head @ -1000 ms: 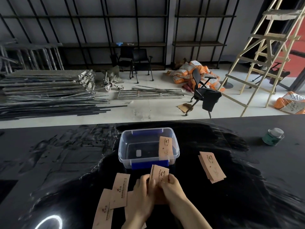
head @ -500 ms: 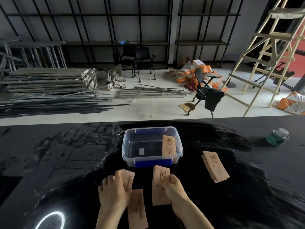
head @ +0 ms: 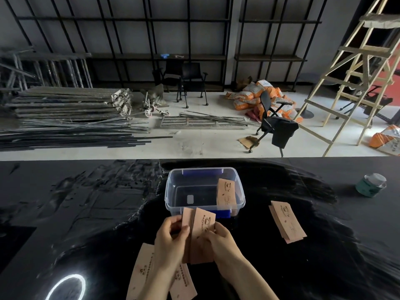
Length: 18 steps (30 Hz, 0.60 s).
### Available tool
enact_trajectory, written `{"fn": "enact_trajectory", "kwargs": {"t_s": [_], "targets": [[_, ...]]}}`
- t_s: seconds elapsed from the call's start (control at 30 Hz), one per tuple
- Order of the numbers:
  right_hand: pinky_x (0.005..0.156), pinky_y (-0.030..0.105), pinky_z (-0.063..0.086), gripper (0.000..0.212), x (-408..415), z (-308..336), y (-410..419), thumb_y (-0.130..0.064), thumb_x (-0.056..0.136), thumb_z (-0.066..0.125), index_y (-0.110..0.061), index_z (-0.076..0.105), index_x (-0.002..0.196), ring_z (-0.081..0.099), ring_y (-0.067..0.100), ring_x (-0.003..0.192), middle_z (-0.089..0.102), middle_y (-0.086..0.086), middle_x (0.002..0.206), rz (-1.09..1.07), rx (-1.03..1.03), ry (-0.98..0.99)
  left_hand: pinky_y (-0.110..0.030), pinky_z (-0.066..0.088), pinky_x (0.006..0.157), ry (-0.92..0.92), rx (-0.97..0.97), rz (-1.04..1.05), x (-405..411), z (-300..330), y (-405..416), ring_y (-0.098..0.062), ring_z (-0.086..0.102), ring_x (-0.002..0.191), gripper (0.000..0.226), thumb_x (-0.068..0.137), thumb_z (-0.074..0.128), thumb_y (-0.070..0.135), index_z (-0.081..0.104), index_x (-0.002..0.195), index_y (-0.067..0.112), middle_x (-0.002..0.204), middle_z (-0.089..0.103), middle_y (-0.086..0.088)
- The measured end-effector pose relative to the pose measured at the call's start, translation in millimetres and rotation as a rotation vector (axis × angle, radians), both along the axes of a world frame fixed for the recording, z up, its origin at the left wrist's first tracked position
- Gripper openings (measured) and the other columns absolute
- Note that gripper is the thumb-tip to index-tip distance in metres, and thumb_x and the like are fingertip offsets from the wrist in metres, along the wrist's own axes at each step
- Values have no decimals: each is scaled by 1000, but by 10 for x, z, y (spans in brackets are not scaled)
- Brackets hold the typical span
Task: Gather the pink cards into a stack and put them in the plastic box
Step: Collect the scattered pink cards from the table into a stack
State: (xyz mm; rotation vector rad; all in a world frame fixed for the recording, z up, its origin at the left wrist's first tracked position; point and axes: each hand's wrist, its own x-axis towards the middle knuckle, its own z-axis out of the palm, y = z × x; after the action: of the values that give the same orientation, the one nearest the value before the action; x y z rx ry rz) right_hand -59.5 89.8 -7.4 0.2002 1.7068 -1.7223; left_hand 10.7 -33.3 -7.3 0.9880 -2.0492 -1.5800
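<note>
Now both hands at near centre of the desk (head: 65, 213): left hand (head: 171, 239) pinches one pink card (head: 186, 219), right hand (head: 223, 241) grips a small stack (head: 202, 232). Plastic box (head: 171, 191) just beyond, one card inside (head: 226, 194); another pile right (head: 286, 224)

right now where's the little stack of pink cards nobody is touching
In the head view it lies on the black table, right of the plastic box and the hands, with the green-labelled jar farther back to its right: the loose stack.

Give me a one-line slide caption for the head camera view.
Both hands, left and right, hold pink cards before a clear plastic box on a black table.
</note>
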Motion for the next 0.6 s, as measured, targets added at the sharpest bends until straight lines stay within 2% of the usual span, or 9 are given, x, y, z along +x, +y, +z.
{"fn": "enact_trajectory", "kwargs": {"t_s": [0.07,0.13,0.2,0.23,0.3,0.37,0.43,0.5,0.6], "targets": [[65,34,60,14,17,46,-5,8,95,53,2,64,102,72,23,75,75,13,86,22,-2,3,-35,57,93,12,28,-29,-16,14,55,-14,70,102,23,91,69,7,71,109,21,105,75,4],[64,34,60,16,29,65,8,9,94,53,-2,65,97,72,24,75,75,13,86,37,0,3,-27,57,89,-3,-4,-80,-2,29,95,-11,70,102,26,94,63,5,72,112,21,105,75,6],[69,38,62,18,27,48,39,9,94,53,-2,67,99,73,26,78,75,13,87,31,26,11,-17,52,88,-59,-96,-152,42,43,84,-4,68,103,29,95,60,6,72,116,22,108,74,11],[73,41,62,19,21,25,56,8,95,52,-2,67,102,73,27,82,75,13,90,22,51,10,-17,51,91,-97,-135,-195,75,41,48,-3,66,107,30,96,61,9,71,119,24,112,72,12],[81,45,64,19,1,-40,89,0,99,52,-7,68,106,74,30,94,76,14,102,4,109,-11,-23,50,99,-188,-211,-289,174,11,-70,-5,62,117,36,94,65,16,66,127,29,124,67,12],[85,51,64,17,-6,-81,117,-7,101,53,-10,68,105,75,34,97,77,15,104,-8,155,-41,-27,48,103,-336,-348,-359,288,-26,-190,-7,54,125,50,88,69,30,57,136,38,132,60,16],[84,51,63,16,-6,-116,125,-11,102,53,-10,69,104,75,34,95,78,15,101,-20,181,-51,-33,40,112,-455,-526,-429,371,-74,-278,-9,44,133,65,82,69,44,47,143,42,140,54,17],[82,49,62,16,5,-136,118,-12,102,52,-11,68,102,74,33,93,78,14,99,-19,212,-46,-37,27,121,-552,-620,-527,408,-126,-316,-13,31,143,82,78,72,46,36,151,40,151,44,14],[76,45,61,17,45,-154,93,-11,102,51,-10,68,99,73,31,89,77,13,96,-9,236,-41,-44,14,124,-698,-719,-667,441,-184,-331,-17,20,147,110,66,76,60,18,157,39,156,29,13]]}}
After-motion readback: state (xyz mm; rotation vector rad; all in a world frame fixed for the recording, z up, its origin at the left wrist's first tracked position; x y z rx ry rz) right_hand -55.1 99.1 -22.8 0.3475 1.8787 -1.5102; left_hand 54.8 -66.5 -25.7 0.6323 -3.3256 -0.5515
